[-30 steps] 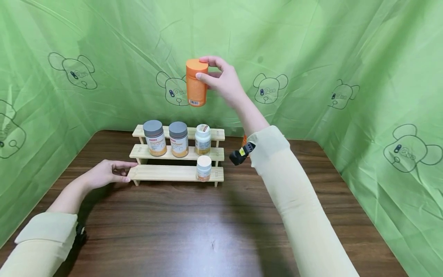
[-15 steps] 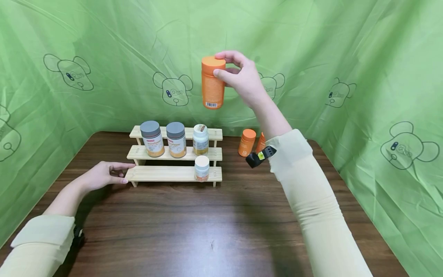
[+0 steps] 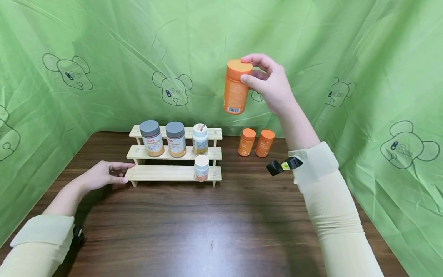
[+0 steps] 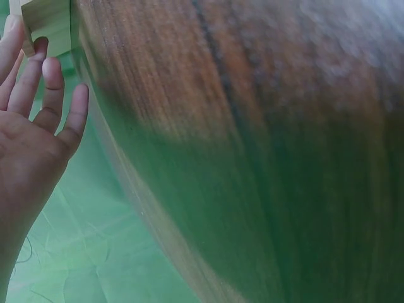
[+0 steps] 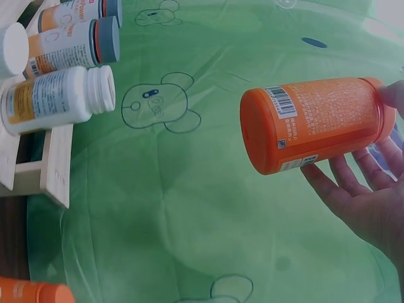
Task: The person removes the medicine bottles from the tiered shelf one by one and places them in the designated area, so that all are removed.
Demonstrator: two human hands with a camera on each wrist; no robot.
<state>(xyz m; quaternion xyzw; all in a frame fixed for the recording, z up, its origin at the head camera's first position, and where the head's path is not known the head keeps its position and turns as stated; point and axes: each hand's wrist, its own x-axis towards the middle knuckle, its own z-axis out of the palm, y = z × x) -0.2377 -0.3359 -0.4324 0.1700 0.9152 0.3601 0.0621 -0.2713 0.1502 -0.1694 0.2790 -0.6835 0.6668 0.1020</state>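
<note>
My right hand (image 3: 275, 86) holds an orange supplement bottle (image 3: 236, 94) upright in the air, thumb and fingers round its capped top. In the right wrist view the bottle (image 5: 315, 123) shows a barcode near its base. At the left end of a three-step wooden rack (image 3: 159, 174), my left hand (image 3: 100, 177) pinches the lowest step between thumb and forefinger. Two grey-capped jars (image 3: 152, 139) and a white bottle (image 3: 200, 140) stand on the middle step. A smaller white bottle (image 3: 201, 169) is on the right of the lowest step.
Two more orange bottles (image 3: 246, 143) (image 3: 264, 144) stand on the dark wooden table (image 3: 194, 223), right of the rack. Green cloth (image 3: 121, 38) printed with bear heads hangs round the back and sides.
My right hand has carried the orange bottle rightward and slightly down, away from above the rack. Both standing orange bottles have come into full sight. My left hand has stayed at the rack.
</note>
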